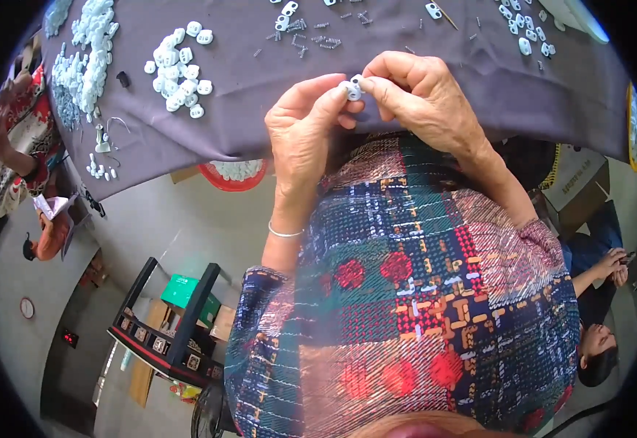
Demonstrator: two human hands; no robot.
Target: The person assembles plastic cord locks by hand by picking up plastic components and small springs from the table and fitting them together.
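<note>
Between my two hands, above the near edge of the dark cloth, is a small pale-blue plastic cord lock (353, 90) with round holes. My left hand (300, 124) pinches it from the left with thumb and fingers. From the right, my right hand (428, 95) has thumb and forefinger closed on its upper part. Fingertips cover some of the piece. Several similar cord locks (179, 73) lie heaped on the cloth to the left. Beyond my hands are scattered small metal springs (325, 41) and a few loose pale-blue shells (283, 20).
More shells (526, 31) lie at the far right, by a thin stick (446, 14). Large piles of pale pieces (88, 66) cover the cloth's left side. A red basin (236, 186) of white pieces sits below the table edge. Another person (599, 285) is at right.
</note>
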